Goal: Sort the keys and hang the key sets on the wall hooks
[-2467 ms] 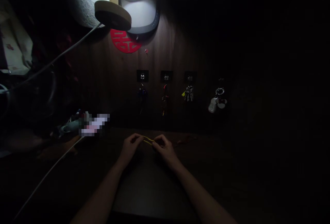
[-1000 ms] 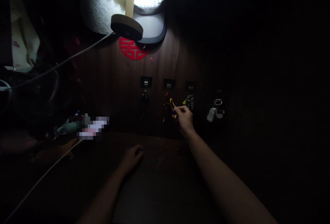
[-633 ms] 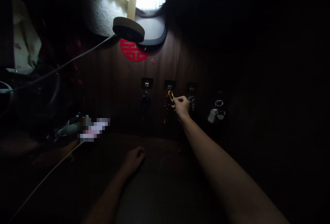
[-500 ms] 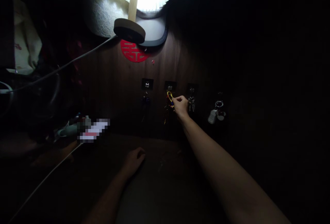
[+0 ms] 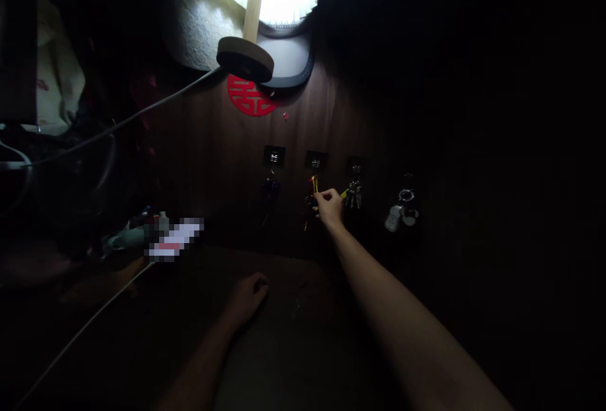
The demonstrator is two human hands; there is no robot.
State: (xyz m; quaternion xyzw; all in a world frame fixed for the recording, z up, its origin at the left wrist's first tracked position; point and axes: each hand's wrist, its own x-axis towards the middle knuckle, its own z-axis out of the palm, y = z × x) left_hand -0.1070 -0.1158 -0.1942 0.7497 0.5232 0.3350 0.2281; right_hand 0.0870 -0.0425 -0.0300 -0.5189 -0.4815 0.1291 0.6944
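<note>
Against the dark wood panel, my right hand [image 5: 330, 208] pinches a keychain with a yellow loop [image 5: 315, 184] just under the second hook plate [image 5: 315, 160]. Small dark and orange-tinted pieces hang below the loop; whether the loop still touches the hook I cannot tell. Right beside the hand, a bunch of keys [image 5: 354, 195] hangs from the third hook. My left hand [image 5: 250, 291] rests in shadow on the dark surface, its fingers curled with nothing visible in them.
Another keychain [image 5: 271, 185] hangs at left, and a silver ring with tags [image 5: 401, 212] at right. Above are a bright lamp with a round wooden base [image 5: 245, 57], a cap [image 5: 293, 60] and a red paper cutout [image 5: 250, 96]. A cable [image 5: 175, 94] crosses at left; a blurred-out phone-like object [image 5: 176, 240] lies lower left.
My right hand has drawn slightly downward with the keychain, and the yellow loop now sits lower under its hook plate. My left hand stays where it was.
</note>
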